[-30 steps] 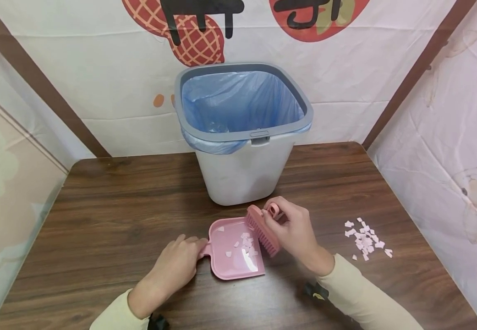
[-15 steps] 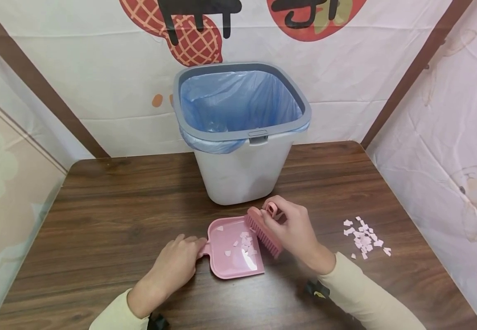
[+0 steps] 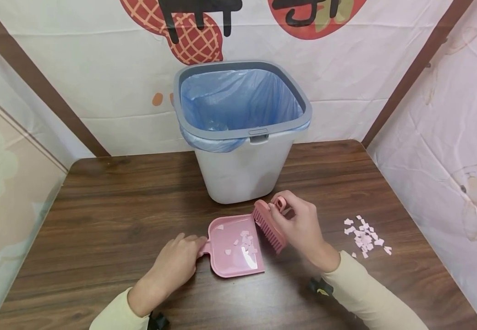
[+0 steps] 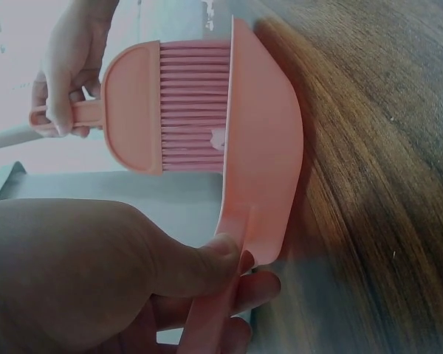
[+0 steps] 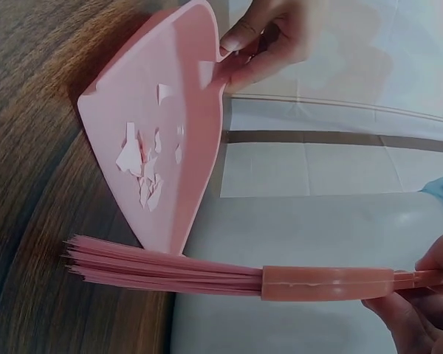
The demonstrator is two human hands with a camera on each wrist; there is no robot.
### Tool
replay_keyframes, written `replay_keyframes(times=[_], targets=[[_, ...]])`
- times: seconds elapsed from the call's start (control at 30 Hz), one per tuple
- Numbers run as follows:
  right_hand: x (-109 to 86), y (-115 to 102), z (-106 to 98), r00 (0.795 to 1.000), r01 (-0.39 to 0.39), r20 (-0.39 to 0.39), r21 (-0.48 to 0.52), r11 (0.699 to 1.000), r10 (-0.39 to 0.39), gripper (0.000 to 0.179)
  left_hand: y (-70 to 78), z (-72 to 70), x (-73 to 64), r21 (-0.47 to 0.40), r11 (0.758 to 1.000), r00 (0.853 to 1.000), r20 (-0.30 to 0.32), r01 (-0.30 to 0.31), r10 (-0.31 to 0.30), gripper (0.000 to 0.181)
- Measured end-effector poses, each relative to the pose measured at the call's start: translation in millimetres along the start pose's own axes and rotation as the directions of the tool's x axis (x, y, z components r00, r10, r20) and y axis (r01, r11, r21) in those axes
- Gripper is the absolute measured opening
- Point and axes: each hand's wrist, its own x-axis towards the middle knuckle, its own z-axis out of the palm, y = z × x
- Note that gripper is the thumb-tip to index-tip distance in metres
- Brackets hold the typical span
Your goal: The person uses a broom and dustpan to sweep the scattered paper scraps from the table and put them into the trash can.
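Note:
My left hand grips the short handle of a pink dustpan, thumb on top and fingers curled below in the left wrist view. Several pale pink paper scraps lie in the pan. In my right hand is a small pink hand brush, pinched by its handle, bristles down. The bristles stand just past the pan's open right edge, near its far corner. One scrap shows against the bristles in the left wrist view.
A grey-white trash bin with a blue liner stands right behind the dustpan. A loose pile of pale paper scraps lies on the wooden table, right of my right hand. Printed cloth walls border the table.
The right hand has moved the brush slightly right and away from me, off the dustpan's edge where its bristles overlapped the pan. The left hand and dustpan have stayed in place.

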Motion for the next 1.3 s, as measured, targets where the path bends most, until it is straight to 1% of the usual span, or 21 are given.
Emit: replay_keyframes(times=[0.2, 0.43, 0.57, 0.77, 1.07, 1.3], targets=[[1.8, -0.1, -1.4, 1.0, -0.006, 0.007, -0.019, 1.0, 0.006, 0.013, -0.4, -0.1, 0.5, -0.008, 1.0, 1.0, -0.013, -0.014, 0.014, 0.016], [2.5, 4.4, -5.1, 1.0, -0.014, 0.001, -0.027, 1.0, 0.014, 0.011, -1.1, 0.2, 0.7, -0.004, 1.0, 1.0, -0.015, -0.004, 0.004, 0.014], [2.2, 6.6, -9.5, 1.0, -0.02, -0.011, -0.033, 0.999, 0.019, 0.011, -0.9, -0.2, 0.0, -0.005, 1.0, 1.0, -0.013, -0.004, 0.004, 0.015], [-0.9, 11.3, -20.9, 0.998, -0.038, -0.045, -0.069, 0.997, 0.035, 0.011, -1.7, 0.3, -1.2, 0.001, 1.0, 1.0, -0.015, -0.011, 0.011, 0.017], [-8.7, 20.2, -46.6, 0.988, -0.127, -0.103, -0.134, 0.983, 0.114, 0.014, -0.3, 0.2, -3.7, -0.006, 1.0, 1.0, -0.006, 0.002, -0.002, 0.016], [-15.9, 27.3, -68.4, 0.967, -0.221, -0.162, -0.136, 0.966, 0.198, 0.01, 0.1, 1.7, -5.1, 0.018, 1.0, 1.0, -0.026, -0.014, 0.014, 0.016]])
